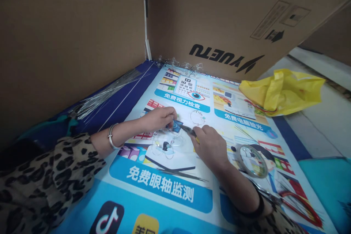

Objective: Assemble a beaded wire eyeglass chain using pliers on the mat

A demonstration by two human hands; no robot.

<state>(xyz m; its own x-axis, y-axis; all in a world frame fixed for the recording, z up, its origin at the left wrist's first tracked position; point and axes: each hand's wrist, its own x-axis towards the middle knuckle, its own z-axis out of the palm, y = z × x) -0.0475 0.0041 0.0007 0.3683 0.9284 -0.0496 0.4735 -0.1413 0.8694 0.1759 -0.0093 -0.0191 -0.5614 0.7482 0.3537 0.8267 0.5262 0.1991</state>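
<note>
My left hand is closed in a pinch, its fingertips at a piece of thin, looped wire that hangs and spreads below them over the printed poster. My right hand is wrapped round a pair of pliers with yellow on the handle. The pliers' dark jaws point left and end just beside my left fingertips; whether they bite on the wire is too small to tell. Close above the pliers lies a round wire ring with small beads. Some dark thin strips lie below the hands.
A bundle of straight wires lies at the left, near a teal-handled tool. Wire pieces sit along the cardboard. On the right are a yellow bag, a tape roll and red-handled scissors.
</note>
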